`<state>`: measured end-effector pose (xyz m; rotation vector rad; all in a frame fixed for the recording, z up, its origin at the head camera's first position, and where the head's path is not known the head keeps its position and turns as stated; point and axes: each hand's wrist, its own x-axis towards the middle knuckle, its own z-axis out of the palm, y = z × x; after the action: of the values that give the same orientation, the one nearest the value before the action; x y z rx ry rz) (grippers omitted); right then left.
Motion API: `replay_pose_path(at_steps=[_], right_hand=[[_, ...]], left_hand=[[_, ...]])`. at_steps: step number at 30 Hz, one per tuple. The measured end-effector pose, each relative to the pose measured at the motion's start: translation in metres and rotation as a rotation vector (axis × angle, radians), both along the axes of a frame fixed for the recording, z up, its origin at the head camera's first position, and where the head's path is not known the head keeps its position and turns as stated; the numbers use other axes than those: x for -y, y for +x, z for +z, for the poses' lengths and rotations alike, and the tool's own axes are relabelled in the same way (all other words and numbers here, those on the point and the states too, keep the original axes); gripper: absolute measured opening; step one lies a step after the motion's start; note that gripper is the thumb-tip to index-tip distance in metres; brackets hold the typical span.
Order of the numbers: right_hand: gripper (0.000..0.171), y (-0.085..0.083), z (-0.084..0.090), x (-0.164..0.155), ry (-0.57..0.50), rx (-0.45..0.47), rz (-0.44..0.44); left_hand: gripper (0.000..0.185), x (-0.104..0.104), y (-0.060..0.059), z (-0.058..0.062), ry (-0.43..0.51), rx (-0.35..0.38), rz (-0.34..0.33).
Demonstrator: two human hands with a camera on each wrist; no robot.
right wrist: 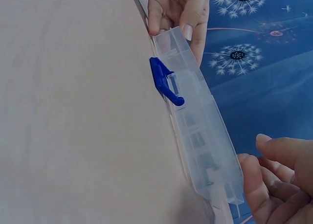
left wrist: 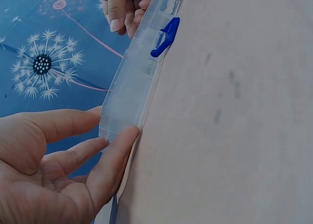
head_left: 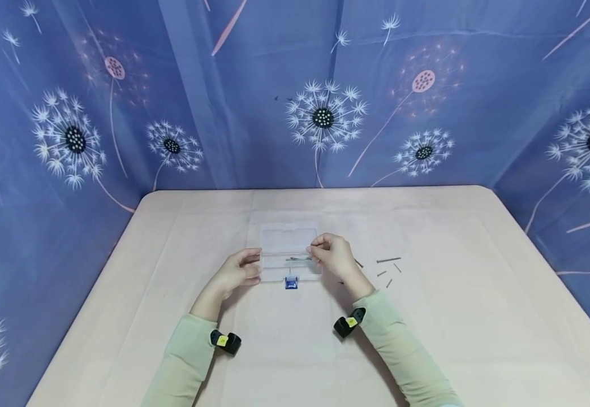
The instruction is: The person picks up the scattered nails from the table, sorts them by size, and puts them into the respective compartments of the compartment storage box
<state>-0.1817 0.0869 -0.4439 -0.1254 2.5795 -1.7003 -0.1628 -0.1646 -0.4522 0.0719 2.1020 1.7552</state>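
Item one: a clear plastic box [head_left: 288, 254], lid open toward the far side, sitting at the middle of the table [head_left: 478, 316]. I note a blue latch [head_left: 291, 283] on its near edge, also plain in the left wrist view [left wrist: 165, 37] and the right wrist view [right wrist: 165, 80].

Item two: my left hand [head_left: 237, 272] at the box's left end, fingers [left wrist: 115, 150] lying fairly straight against the wall, thumb on the far side; it steadies the box rather than closing round it.

Item three: my right hand [head_left: 331, 255] at the box's right end, fingertips pinching a long nail [head_left: 300, 259] that lies across a compartment of the box.

Item four: loose nails [head_left: 388, 267] scattered on the table just right of the right hand, long and short mixed.

Item five: a blue dandelion-print curtain [head_left: 325, 113] behind and to both sides.
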Motion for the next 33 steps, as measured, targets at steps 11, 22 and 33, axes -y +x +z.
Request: replay_pose_path(at_steps=[11, 22, 33], right_hand=[[0.010, 0.006, 0.010, -0.011, 0.064, -0.123, -0.001], [0.017, 0.015, 0.026, -0.036, 0.246, -0.161, -0.017], [0.016, 0.020, 0.027, -0.073, 0.435, -0.198, 0.006]], left_hand=[[0.055, -0.004, -0.002, -0.001, 0.023, -0.005, 0.007], [0.054, 0.002, 0.000, -0.001, 0.050, 0.021, 0.012], [0.054, 0.004, 0.000, -0.001, 0.051, 0.014, 0.013]])
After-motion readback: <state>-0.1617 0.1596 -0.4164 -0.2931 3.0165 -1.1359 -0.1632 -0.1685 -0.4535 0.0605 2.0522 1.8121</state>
